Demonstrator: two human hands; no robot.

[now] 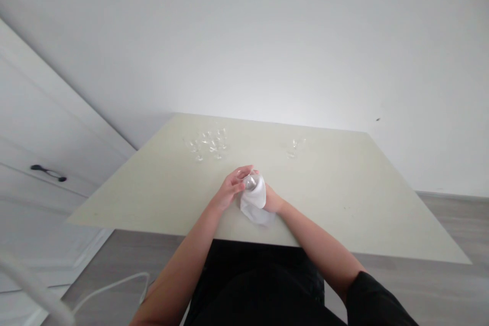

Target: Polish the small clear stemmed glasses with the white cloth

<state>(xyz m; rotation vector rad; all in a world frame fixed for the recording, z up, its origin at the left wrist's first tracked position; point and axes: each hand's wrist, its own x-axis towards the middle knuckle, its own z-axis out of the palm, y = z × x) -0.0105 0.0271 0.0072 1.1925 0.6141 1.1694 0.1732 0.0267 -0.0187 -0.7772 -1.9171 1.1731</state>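
Observation:
Near the front middle of the table, my left hand (228,188) has its fingers curled around a small clear glass (250,183). The glass lies tilted between both hands, so its full shape does not show. A white cloth (255,202) covers its right side and drapes down toward the tabletop. Behind that cloth is my right hand (273,199), closed on it and pressing it against the glass; most of its fingers are hidden.
Several clear stemmed glasses (212,143) stand grouped at the back left of the pale table (336,188). A smaller cluster of clear glasses (293,148) stands farther right. A white wall rises behind the table, and a white cabinet with a dark handle (48,172) is at left.

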